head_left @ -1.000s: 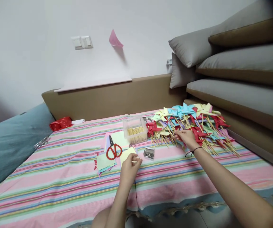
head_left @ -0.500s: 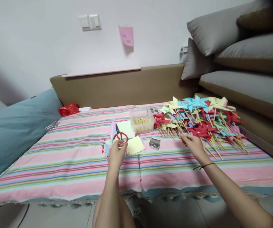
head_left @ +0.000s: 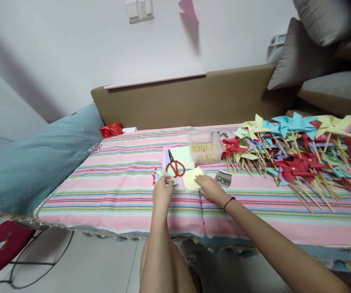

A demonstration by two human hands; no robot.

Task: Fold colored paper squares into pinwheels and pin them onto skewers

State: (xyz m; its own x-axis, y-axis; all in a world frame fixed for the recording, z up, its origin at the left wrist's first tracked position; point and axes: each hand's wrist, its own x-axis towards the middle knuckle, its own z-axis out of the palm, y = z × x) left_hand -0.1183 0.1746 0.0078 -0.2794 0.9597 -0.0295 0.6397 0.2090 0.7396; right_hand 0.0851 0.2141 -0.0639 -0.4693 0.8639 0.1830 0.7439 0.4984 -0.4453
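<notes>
My left hand (head_left: 163,189) is at a small pile of cut paper (head_left: 173,179) in pale green, blue and red. Its fingers are bent and closed on the pale green paper's edge. My right hand (head_left: 209,187) reaches across to a stack of yellow square paper (head_left: 191,180), fingertips lying on its right side, the fingers stretched out. Red-handled scissors (head_left: 175,167) lie just above my left hand, partly on larger pale sheets (head_left: 183,156). Right of the yellow stack stands a small open box of metal pins (head_left: 223,179).
A clear plastic box (head_left: 206,158) of short wooden sticks stands behind the paper. Many finished paper pinwheels (head_left: 297,162) are heaped at the right. A red plastic bag (head_left: 111,130) lies at the far left, near a clear crumpled item (head_left: 94,148). Grey cushions (head_left: 303,61) are piled at back right.
My right hand has moved left from the pinwheel heap onto the yellow paper stack. My left hand has stayed by the cut paper. The view has turned left and downward.
</notes>
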